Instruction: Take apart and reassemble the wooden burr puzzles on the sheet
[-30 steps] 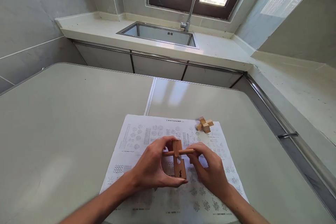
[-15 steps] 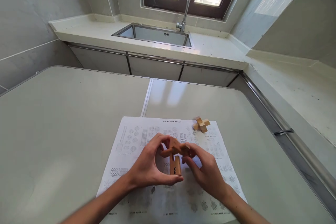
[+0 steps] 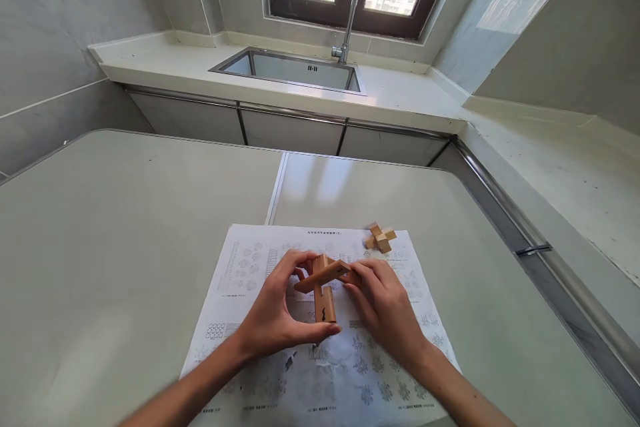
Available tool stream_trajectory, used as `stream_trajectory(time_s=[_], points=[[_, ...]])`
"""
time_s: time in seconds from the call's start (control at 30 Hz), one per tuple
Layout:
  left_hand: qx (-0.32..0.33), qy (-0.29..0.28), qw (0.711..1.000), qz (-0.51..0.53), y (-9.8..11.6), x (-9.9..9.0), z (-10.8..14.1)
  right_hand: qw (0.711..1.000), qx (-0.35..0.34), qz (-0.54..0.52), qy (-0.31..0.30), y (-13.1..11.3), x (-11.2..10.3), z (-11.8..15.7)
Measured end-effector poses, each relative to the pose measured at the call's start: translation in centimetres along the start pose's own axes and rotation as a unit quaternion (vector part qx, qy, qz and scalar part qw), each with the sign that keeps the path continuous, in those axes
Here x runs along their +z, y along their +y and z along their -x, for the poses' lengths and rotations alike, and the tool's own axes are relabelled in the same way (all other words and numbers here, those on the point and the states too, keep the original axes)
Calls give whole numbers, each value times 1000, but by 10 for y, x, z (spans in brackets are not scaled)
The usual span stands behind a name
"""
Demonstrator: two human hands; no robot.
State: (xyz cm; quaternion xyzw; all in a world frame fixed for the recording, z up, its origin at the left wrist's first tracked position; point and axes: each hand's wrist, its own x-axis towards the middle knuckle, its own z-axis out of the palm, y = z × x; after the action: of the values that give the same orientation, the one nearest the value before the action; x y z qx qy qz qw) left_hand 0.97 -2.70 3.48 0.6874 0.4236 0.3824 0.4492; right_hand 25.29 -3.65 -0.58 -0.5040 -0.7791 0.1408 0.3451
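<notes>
In my left hand (image 3: 273, 303) is a notched wooden puzzle piece (image 3: 325, 307), held lengthwise between the thumb at its near end and the fingers at its far end. A dark squiggle marks its near end. Across it lies a second wooden puzzle piece (image 3: 323, 275), slanting up to the right. My right hand (image 3: 383, 297) pinches the right end of this crossing piece. Both are over a printed sheet (image 3: 235, 320) with rows of small diagrams. An assembled wooden cross puzzle (image 3: 381, 238) sits at the sheet's far right corner.
The sheet lies on a pale table (image 3: 125, 233) with a white seam. Beyond the table's far edge are a counter, a sink (image 3: 295, 70) and a curved faucet (image 3: 350, 10) below a window. A metal rail (image 3: 500, 210) runs along the right side.
The crossing piece has turned and tilted in my right hand, and its marked flat face now shows. The view has shifted slightly.
</notes>
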Motion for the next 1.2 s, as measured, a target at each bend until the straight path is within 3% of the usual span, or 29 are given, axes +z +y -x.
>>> stream_trajectory(time_s=[0.33, 0.5, 0.73, 1.2], points=[[42, -3, 997, -61, 0, 5, 0, 999, -28, 21, 4, 1, 4, 1], [38, -9, 997, -66, -3, 6, 1, 994, -12, -103, 14, -4, -6, 0], [62, -68, 992, -80, -2, 8, 2, 980, -67, -186, 16, -15, -9, 0], [95, -79, 986, -112, -2, 9, 3, 986, -95, -113, 79, -19, -7, 1]])
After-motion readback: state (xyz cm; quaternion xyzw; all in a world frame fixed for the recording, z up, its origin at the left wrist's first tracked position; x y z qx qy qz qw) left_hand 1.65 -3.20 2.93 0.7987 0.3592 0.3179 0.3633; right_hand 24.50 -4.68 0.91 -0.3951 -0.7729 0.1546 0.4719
